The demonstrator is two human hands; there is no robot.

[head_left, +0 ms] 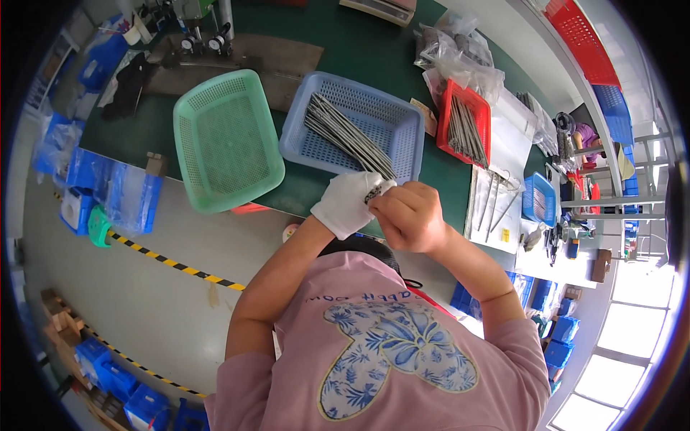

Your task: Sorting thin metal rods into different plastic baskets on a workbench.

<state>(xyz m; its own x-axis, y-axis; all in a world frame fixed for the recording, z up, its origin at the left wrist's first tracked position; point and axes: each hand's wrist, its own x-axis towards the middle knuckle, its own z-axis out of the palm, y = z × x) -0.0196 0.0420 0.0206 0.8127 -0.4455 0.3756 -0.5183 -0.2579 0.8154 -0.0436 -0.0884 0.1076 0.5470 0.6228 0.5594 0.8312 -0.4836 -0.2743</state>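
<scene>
A bundle of thin grey metal rods (pixel 348 134) slants across the blue perforated basket (pixel 413 136), its near end reaching over the basket's front rim. My left hand (pixel 343 205), in a white glove, is closed around that near end, and the dark rod tips show between my two hands. Right beside the tips is my right hand (pixel 408 217), bare, its fingers curled and pressed together. Whatever those fingers pinch is hidden or too small to make out. To the left, the green perforated basket (pixel 228 144) has nothing in it.
A red basket (pixel 445 133) of similar rods stands to the right, below clear plastic bags (pixel 467 68). Farther right is a small blue basket (pixel 539 200). Machinery with dial gauges (pixel 215 44) stands at the back left. The green table's (pixel 374 50) front edge lies near my hands.
</scene>
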